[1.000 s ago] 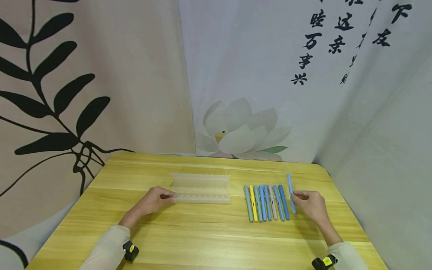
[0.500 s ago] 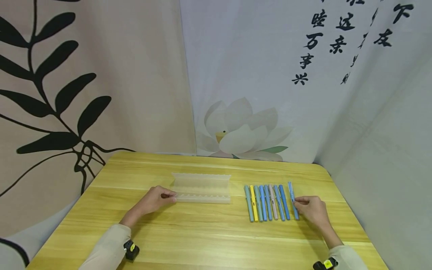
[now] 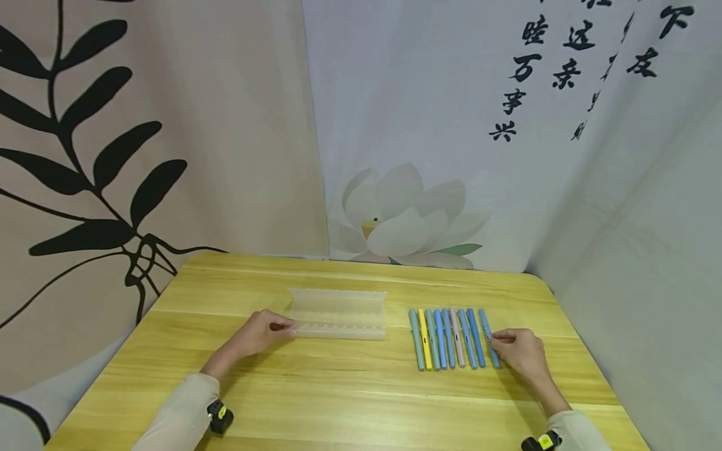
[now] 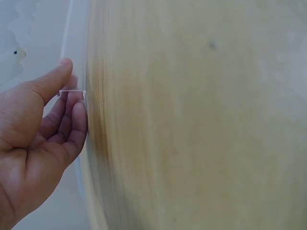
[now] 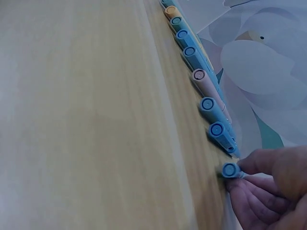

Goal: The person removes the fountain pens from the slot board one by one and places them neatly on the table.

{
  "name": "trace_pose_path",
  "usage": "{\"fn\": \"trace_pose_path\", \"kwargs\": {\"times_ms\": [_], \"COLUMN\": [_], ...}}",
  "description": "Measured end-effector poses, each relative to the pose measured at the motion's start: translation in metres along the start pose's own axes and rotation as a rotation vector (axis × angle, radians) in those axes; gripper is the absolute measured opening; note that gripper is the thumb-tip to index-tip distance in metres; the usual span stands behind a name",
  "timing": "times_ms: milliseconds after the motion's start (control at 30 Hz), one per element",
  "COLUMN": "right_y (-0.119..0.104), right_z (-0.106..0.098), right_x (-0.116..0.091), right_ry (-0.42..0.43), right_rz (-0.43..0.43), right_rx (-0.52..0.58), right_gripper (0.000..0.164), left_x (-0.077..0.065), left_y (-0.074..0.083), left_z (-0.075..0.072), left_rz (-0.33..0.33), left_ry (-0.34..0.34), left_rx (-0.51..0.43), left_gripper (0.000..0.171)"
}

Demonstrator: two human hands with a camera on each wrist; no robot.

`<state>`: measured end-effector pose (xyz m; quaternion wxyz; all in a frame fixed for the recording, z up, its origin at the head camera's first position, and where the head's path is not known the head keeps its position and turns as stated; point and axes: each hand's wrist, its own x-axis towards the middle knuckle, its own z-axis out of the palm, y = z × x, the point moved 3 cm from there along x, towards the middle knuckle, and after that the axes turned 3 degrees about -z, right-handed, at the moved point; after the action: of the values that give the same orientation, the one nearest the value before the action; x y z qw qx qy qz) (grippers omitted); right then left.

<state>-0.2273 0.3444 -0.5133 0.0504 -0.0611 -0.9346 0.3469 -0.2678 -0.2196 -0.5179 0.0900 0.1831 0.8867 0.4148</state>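
Note:
A clear, frosted plastic pen case [image 3: 338, 305] with scalloped edges lies opened out left of the table's middle. My left hand [image 3: 258, 335] pinches its near left corner, with the thumb [image 4: 58, 79] on top and fingers curled beneath. On the right, my right hand [image 3: 521, 354] holds a blue pen [image 3: 485, 322] between thumb and fingertips near its lower half. The round end of this pen [image 5: 230, 169] faces the wrist camera. Just left of it lies a row of capped pens [image 3: 439, 338] in green, yellow, blue and greyish pink, side by side with small gaps.
The wooden table [image 3: 350, 394] has its back edge against a printed curtain [image 3: 248, 156]. A pale curtain [image 3: 637, 250] hangs along the right side. Each wrist bears a small black camera [image 3: 220, 416].
My right hand has moved slightly nearer the front, and the blue pen has come down level with the row, its top shifting left at the last. My left hand keeps its hold on the case.

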Motion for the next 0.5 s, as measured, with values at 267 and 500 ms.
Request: {"fn": "trace_pose_path", "kwargs": {"times_ms": [267,500], "right_y": [-0.004,-0.02], "right_z": [-0.003,-0.011], "right_x": [-0.003,-0.008], "right_ry": [0.006,0.049], "right_rz": [-0.017,-0.083], "right_rx": [0.001,-0.003], "right_gripper": [0.03,0.037], "left_x": [-0.001,-0.003], "left_y": [0.001,0.001], "left_z": [0.0,0.001], "left_rz": [0.008,0.018], "left_ry": [-0.003,-0.003], "left_rx": [0.006,0.043], "left_gripper": [0.03,0.041]}}
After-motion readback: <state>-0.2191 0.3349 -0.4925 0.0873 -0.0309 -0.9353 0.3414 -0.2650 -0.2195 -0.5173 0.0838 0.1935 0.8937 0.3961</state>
